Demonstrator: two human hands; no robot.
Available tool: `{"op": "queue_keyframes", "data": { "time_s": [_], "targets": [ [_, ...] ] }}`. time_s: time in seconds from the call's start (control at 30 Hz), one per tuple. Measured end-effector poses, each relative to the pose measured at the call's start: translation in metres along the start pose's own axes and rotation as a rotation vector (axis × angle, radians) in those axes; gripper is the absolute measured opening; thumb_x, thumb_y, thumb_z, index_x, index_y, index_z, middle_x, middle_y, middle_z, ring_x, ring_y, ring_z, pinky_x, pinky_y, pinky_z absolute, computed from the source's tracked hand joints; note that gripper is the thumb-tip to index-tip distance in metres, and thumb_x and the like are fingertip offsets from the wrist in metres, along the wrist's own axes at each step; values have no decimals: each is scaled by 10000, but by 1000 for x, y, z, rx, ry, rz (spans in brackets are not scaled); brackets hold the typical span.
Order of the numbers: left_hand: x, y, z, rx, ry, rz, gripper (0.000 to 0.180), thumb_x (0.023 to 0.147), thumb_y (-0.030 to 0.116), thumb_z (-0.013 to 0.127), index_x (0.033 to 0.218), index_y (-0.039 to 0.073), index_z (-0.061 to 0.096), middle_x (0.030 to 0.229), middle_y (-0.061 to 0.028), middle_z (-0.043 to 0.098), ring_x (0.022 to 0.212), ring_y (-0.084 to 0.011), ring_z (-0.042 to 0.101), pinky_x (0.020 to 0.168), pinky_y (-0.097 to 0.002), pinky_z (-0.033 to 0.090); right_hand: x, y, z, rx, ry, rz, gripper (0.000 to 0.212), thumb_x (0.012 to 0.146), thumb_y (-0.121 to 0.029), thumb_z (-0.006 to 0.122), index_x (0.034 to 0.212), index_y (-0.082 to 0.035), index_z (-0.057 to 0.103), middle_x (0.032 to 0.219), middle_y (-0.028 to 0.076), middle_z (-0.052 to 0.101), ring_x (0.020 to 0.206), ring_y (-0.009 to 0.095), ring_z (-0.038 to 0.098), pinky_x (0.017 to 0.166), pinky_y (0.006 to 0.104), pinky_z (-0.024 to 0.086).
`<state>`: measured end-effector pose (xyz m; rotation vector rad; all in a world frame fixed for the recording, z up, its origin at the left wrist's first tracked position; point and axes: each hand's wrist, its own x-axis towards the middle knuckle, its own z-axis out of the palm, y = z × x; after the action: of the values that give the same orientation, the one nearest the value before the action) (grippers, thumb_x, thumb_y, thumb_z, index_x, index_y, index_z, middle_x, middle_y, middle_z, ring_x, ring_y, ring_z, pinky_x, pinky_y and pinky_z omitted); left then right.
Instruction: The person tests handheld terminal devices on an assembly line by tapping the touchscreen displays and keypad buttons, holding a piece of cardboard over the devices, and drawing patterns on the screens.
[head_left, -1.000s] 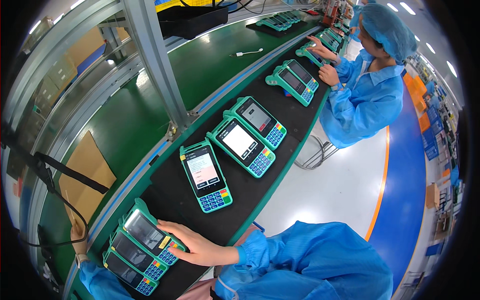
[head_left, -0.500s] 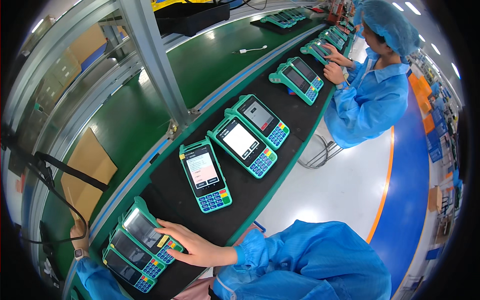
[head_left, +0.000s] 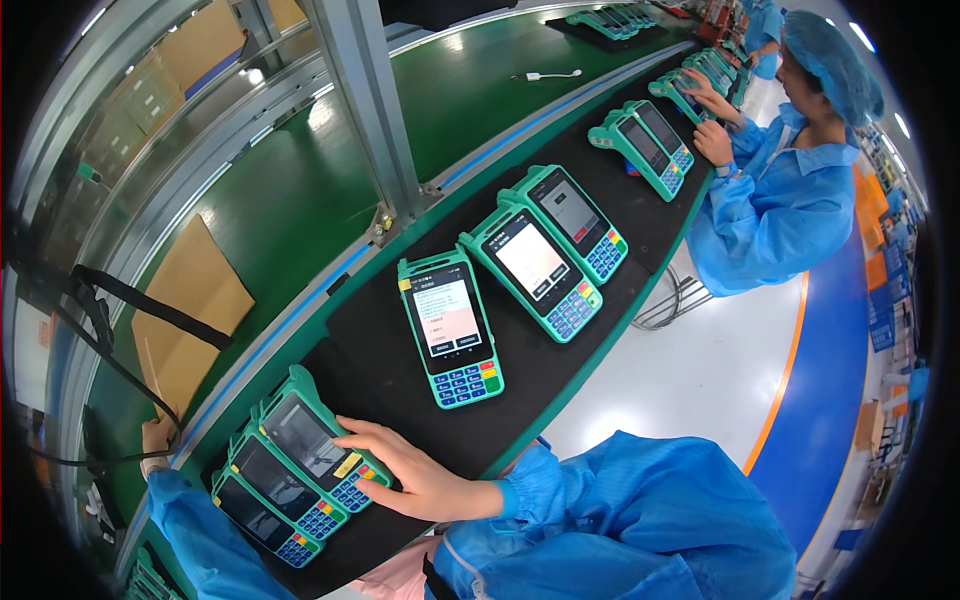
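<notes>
My right hand (head_left: 425, 480) reaches over the right side of a green card payment terminal (head_left: 318, 440), the rightmost of three standing close together at the near left. Its fingers are spread, with fingertips touching by the screen's edge and the thumb at the keypad. A yellow label sits below that dark screen. The middle terminal (head_left: 275, 485) and left terminal (head_left: 252, 517) also have dark screens. Far left, my left hand (head_left: 158, 436) is by the lower end of a brown cardboard sheet (head_left: 190, 300), near a black cable (head_left: 120, 460); its fingers are too small and partly hidden to read.
On the black mat, a lit terminal (head_left: 450, 325) stands alone, beside a pair of lit ones (head_left: 535, 265). Further along are more terminals (head_left: 650, 145) and a co-worker (head_left: 790, 200) handling one. A metal post (head_left: 365, 100) rises behind the mat. A white cable (head_left: 550, 75) lies on the green surface.
The whole view has shifted, so the scene sits further right and a little higher. Both hands keep nearly the same places beside the terminal and the cardboard.
</notes>
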<state>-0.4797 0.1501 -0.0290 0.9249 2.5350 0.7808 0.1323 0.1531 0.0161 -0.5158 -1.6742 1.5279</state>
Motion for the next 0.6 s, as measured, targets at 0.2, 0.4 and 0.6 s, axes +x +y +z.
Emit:
{"op": "queue_keyframes", "data": {
  "time_s": [0.2, 0.4, 0.6],
  "targets": [
    [-18, 23, -2, -200, -71, -102, 388, 791, 195, 786, 940, -131, 638, 834, -106, 655, 706, -162, 634, 593, -250, 484, 0, -1, -2, 31, 9, 11, 474, 938, -161, 553, 1374, -55, 398, 1488, 200, 288, 1363, 369, 314, 1096, 438, 293],
    [-22, 42, 5, -188, -166, -79, 323, 837, 211, 704, 963, -84, 674, 830, -68, 672, 689, -129, 631, 590, -242, 478, 5, 1, -8, 38, 14, 14, 475, 931, -138, 558, 1370, -52, 398, 1489, 189, 295, 1368, 356, 317, 1102, 435, 282],
    [-26, 25, -6, -159, -184, -15, 335, 760, 333, 712, 844, 9, 732, 603, -3, 595, 449, -69, 478, 399, -255, 314, 11, -13, -13, -107, -105, -16, 587, 917, -122, 590, 1433, -36, 322, 1500, 215, 258, 1398, 357, 267, 1125, 414, 251]
  ]
}}
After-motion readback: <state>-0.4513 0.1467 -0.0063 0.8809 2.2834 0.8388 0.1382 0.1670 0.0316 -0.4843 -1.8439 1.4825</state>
